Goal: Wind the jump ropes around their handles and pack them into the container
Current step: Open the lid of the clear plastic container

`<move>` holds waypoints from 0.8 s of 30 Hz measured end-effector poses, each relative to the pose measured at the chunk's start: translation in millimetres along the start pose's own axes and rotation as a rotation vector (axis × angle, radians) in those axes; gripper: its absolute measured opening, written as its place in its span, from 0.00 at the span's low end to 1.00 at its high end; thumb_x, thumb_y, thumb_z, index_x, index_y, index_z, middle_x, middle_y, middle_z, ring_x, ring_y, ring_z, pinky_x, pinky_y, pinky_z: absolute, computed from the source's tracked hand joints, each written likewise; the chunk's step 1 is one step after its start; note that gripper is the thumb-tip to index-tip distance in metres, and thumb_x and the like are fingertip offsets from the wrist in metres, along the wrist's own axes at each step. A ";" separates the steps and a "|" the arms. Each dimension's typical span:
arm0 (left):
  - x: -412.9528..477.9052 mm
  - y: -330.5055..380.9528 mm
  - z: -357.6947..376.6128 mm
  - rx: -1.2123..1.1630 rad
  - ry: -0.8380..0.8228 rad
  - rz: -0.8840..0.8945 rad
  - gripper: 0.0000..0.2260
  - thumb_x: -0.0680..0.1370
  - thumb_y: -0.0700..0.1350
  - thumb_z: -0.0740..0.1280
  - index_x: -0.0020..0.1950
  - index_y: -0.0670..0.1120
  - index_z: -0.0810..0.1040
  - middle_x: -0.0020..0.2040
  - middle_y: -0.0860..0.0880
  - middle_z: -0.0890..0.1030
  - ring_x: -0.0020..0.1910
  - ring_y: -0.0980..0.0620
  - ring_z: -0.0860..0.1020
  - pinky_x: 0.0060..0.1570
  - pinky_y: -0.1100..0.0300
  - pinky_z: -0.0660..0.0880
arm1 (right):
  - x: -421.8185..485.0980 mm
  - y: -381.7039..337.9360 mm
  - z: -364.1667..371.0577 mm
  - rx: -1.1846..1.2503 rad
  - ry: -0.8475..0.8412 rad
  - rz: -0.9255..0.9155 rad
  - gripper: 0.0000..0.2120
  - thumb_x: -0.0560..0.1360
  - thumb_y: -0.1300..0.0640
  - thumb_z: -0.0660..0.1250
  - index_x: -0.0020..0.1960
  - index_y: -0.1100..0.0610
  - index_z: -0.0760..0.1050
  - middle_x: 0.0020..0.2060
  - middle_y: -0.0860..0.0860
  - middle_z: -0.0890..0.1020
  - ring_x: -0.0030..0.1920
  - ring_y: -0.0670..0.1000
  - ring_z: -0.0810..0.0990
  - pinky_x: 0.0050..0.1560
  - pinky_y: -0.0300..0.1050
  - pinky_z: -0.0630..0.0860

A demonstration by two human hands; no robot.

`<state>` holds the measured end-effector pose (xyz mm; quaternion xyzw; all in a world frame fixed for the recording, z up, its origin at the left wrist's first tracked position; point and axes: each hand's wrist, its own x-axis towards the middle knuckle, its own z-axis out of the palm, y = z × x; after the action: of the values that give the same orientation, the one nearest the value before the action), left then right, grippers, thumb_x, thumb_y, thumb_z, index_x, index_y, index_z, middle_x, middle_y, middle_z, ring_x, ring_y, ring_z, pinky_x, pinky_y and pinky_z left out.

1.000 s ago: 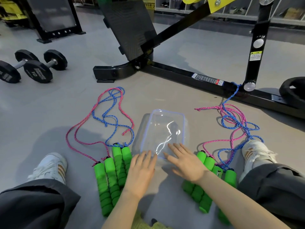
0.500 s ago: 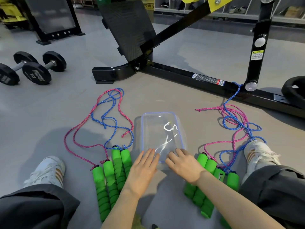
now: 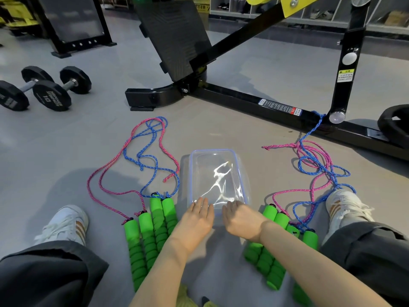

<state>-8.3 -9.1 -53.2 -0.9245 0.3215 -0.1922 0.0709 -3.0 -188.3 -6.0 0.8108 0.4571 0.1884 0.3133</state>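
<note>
Far left of the fingers, 2 black dumbbells (image 3: 51, 89) lie on the floor. Just left of the left hand (image 3: 195, 220), 4 ribbed green foam handles (image 3: 152, 231) lie side by side, their pink and blue ropes (image 3: 141, 156) unwound in loose loops beyond the fingertips. The left fingers (image 3: 200, 203) are straight and together, tips on the near rim of the container (image 3: 212, 150), a clear rectangular tub with a bluish edge and glare across it, lying on the floor just ahead of both hands. The right hand (image 3: 242, 220) meets the same rim; its fingers (image 3: 231, 206) look bent, and I cannot tell if they grip. Right of them lie more green handles (image 3: 272, 247) and a tangle of ropes (image 3: 318, 165)
</note>
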 end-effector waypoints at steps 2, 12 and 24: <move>2.5 -3.3 -2.5 0.033 -0.041 0.045 0.11 0.63 0.42 0.72 0.43 0.39 0.85 0.44 0.40 0.84 0.43 0.45 0.84 0.41 0.57 0.80 | 1.7 -1.6 1.2 0.016 -0.011 -0.016 0.20 0.60 0.73 0.47 0.27 0.57 0.74 0.22 0.52 0.71 0.23 0.49 0.68 0.25 0.39 0.55; -5.5 -7.0 -25.3 -0.187 -0.181 -0.036 0.22 0.62 0.55 0.76 0.49 0.41 0.85 0.50 0.42 0.84 0.49 0.47 0.83 0.45 0.58 0.80 | -15.1 4.0 1.4 0.358 -0.030 0.079 0.14 0.65 0.46 0.66 0.40 0.57 0.81 0.35 0.52 0.81 0.33 0.51 0.78 0.33 0.40 0.76; 5.2 22.7 -35.2 -0.306 -0.144 -0.141 0.32 0.67 0.51 0.58 0.68 0.38 0.71 0.66 0.44 0.76 0.66 0.49 0.74 0.66 0.50 0.60 | -20.6 29.8 11.2 0.406 -0.276 0.621 0.27 0.73 0.45 0.50 0.46 0.61 0.83 0.54 0.59 0.82 0.48 0.59 0.81 0.57 0.54 0.66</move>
<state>-31.6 -30.4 -25.1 -0.9561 0.2754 -0.0791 -0.0614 11.7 -221.3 5.7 0.9736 0.1717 0.0693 0.1334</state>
